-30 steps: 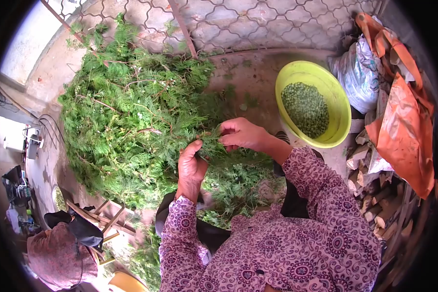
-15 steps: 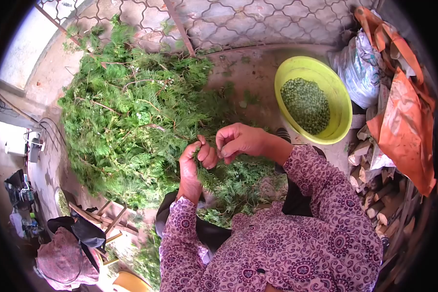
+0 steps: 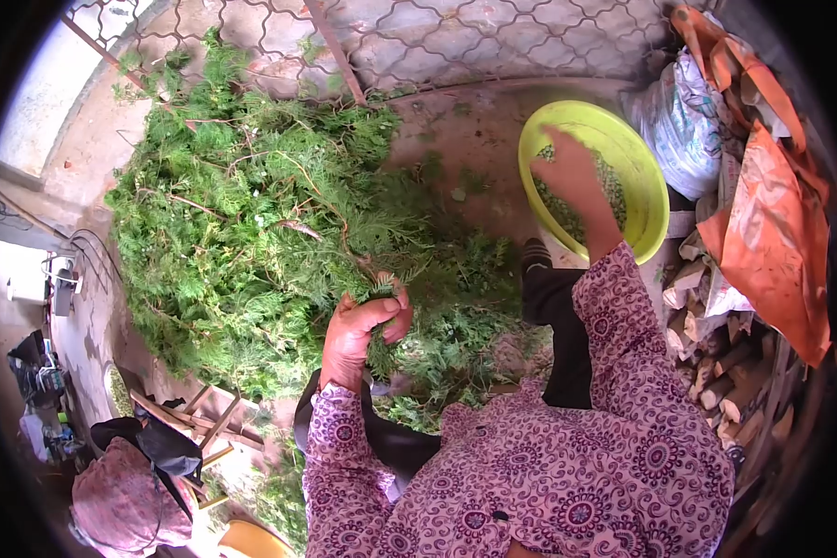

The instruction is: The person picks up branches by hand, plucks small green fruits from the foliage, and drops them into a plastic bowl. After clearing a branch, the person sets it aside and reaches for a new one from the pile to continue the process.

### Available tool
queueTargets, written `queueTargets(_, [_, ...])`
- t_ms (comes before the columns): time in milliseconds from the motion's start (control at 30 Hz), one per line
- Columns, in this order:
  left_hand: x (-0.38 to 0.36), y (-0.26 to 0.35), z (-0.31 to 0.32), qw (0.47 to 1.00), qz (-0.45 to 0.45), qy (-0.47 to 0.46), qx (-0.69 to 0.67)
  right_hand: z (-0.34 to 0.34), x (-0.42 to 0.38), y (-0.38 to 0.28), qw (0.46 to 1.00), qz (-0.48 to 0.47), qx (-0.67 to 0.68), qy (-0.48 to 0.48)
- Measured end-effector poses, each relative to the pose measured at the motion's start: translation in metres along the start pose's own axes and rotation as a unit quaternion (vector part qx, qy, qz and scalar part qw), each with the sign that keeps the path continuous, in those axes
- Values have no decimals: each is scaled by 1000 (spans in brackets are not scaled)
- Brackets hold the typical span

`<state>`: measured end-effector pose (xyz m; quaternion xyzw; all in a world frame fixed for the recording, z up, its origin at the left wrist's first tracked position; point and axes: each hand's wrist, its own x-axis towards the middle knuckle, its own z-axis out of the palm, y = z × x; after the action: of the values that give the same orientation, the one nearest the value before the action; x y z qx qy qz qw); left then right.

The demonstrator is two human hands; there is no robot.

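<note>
My left hand (image 3: 367,325) is closed around a leafy green conifer branch (image 3: 363,265), whose woody stem runs up from the fingers. Under this hand spreads a large heap of cut conifer branches (image 3: 223,223). At the upper right, my right hand (image 3: 572,172) is over a yellow-green plastic basin (image 3: 649,177). Its fingers are blurred but look apart, with nothing visible between them. Small round green cones (image 3: 614,191) lie in the basin, partly hidden by the hand and wrist.
A wire mesh fence (image 3: 493,42) runs along the back. To the right are a white woven sack (image 3: 679,121), an orange sack (image 3: 777,242) and stacked firewood (image 3: 739,386). At lower left, another person in a pink top (image 3: 126,502) is beside a wooden chair frame (image 3: 209,423) and an orange-yellow basin (image 3: 251,539).
My right hand has moved from beside the left hand, up and right to above the basin, and its fingers have spread. My left hand keeps the branch and has shifted slightly down.
</note>
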<state>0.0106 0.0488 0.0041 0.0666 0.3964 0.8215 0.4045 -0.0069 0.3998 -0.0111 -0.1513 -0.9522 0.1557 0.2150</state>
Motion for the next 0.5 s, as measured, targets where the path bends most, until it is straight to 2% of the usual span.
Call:
queueTargets(33, [0,1,0,1000,6,0,11,6,-4,-11,987,-13,108,-119])
queueTargets(100, [0,3,2,1000,10,1,23,32,-15,-42,963,-115,96,-226])
queueTargets(200, [-1,6,5,1000,22,2,-17,66,-43,-86,910,-149,79,-378])
queueTargets(300, [-2,12,-1,993,21,-109,-37,109,-67,-100,885,-132,108,-433])
queueTargets(367, [-5,14,-1,995,24,-93,-39,127,-74,-107,875,-110,144,-449])
queueTargets(500, [-11,17,-12,994,31,-80,-70,129,-72,-122,848,-141,113,-498])
